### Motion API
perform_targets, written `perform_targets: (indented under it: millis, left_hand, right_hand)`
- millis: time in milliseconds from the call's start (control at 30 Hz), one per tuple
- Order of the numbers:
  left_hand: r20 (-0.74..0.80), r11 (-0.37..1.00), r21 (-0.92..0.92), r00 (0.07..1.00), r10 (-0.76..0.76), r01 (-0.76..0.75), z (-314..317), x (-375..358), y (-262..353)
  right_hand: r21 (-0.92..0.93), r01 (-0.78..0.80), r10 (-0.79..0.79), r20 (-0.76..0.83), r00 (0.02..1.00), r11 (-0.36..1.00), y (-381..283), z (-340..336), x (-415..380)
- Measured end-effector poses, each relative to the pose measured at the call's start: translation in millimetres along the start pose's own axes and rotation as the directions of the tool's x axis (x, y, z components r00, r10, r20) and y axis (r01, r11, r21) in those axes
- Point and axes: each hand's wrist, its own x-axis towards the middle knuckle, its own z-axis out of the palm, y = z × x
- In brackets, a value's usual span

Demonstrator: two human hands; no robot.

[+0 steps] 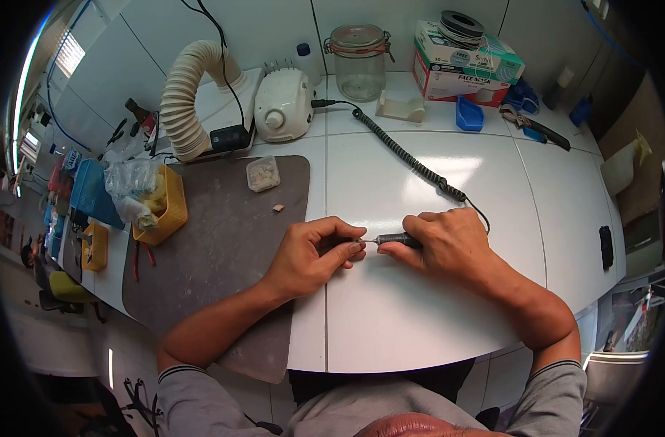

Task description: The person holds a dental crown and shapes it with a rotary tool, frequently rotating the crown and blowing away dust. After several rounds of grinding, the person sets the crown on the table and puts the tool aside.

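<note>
My right hand (452,244) is wrapped round a dark rotary handpiece (398,239), which points left. A thin metal shaft sticks out of its nose and reaches the fingertips of my left hand (314,255). Those fingers are pinched together at the shaft's end; whatever they hold is too small and covered to name. From the handpiece's rear, a coiled black cord (412,160) runs back to a white control box (283,105) with a round knob. Left of my left hand lies a grey mat (216,218), bearing a small pale piece (278,208) and a clear tub (263,174) of pale bits.
A ribbed suction hose (183,95) arches at the back left, above a yellow basket (173,207) with plastic bags. Red-handled pliers (136,261) lie beside it. Along the back stand a glass jar (359,69), mask boxes (463,69) and a blue tray (469,114).
</note>
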Motion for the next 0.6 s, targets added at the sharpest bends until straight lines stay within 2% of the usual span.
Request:
perform_targets:
  millis: [600]
  left_hand:
    - [0.003,0.999,-0.021,0.999,-0.038,0.038,-0.7,-1.2,3.8]
  right_hand:
    - [0.009,0.007,-0.007,-0.005,1.0,1.0,-0.4,-0.2,-0.2]
